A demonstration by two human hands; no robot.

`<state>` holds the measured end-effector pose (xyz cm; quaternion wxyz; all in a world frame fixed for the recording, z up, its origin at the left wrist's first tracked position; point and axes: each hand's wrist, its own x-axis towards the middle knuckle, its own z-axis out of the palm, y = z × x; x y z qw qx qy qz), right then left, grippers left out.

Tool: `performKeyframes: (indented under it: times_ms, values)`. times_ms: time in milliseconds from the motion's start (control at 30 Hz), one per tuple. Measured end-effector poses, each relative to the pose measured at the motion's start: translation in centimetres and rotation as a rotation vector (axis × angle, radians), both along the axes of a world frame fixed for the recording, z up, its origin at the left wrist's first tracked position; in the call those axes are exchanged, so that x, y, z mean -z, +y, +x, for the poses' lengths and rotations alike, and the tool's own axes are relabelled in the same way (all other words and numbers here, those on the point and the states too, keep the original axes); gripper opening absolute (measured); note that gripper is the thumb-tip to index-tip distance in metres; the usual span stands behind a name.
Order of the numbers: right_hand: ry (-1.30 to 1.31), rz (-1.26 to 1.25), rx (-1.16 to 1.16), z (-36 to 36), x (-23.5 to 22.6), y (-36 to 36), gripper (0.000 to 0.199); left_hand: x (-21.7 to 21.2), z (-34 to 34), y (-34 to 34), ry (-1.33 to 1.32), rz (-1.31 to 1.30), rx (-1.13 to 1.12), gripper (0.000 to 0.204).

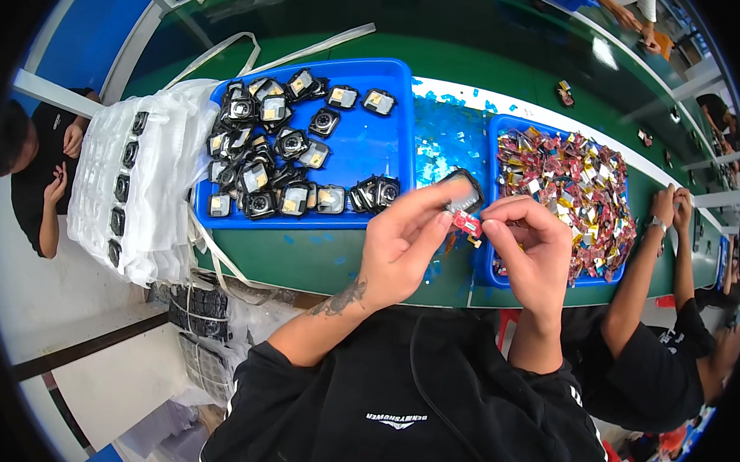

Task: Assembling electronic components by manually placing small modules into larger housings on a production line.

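My left hand (395,250) grips a dark smartwatch case (464,190) between thumb and fingers. At the case's near edge is a small red flex circuit piece (467,224) with a pale tip. My right hand (536,253) is closed in a pinch, thumb and forefinger meeting at the red piece; whether it still joins the case I cannot tell. On my left, a blue tray (361,160) holds a heap of black watch cases (266,156). To the right stands a second blue tray (494,154), filled with red, yellow and silvery flex circuit pieces (565,198).
Blue film scraps (445,123) litter the green bench (335,262) between the trays. White moulded trays (154,172) with several watch cases are stacked at the left. Loose parts (565,93) lie farther back. A co-worker's arms (654,243) are close on my right; another person (47,151) is at the left.
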<state>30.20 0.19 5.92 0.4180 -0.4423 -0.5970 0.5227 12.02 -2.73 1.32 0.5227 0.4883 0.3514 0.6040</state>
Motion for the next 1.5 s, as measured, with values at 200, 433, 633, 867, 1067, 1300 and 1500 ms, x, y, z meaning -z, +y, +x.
performKeyframes:
  times_ms: [200,433,633,867,1067,1300,1500]
  values:
    - [-0.017,-0.158,-0.089,-0.3,-0.4,0.0,0.006,-2.0,-0.9,-0.3,0.311,0.043,-0.060,0.030]
    - [0.205,-0.178,-0.099,-0.4,0.7,0.5,0.004,-2.4,-1.8,-0.3,0.602,0.230,-0.012,0.036]
    - [0.315,-0.239,-0.157,-0.3,1.8,1.5,0.002,-2.0,-1.5,0.2,0.658,0.308,-0.150,0.030]
    - [0.234,-0.123,-0.110,-0.5,2.2,1.6,0.005,-3.0,-1.6,-0.3,0.810,0.219,-0.133,0.022]
    - [0.358,-0.147,-0.149,0.0,2.5,0.6,0.007,-2.6,-1.8,-0.3,0.424,-0.103,0.057,0.012]
    - [0.204,-0.029,-0.099,-0.2,1.7,-0.2,0.006,-1.9,-1.4,-0.2,0.186,-0.351,0.133,0.011]
    - [0.248,-0.063,-0.037,-1.1,1.9,-0.7,0.025,-1.2,-0.7,-0.1,0.113,-0.282,0.105,0.013]
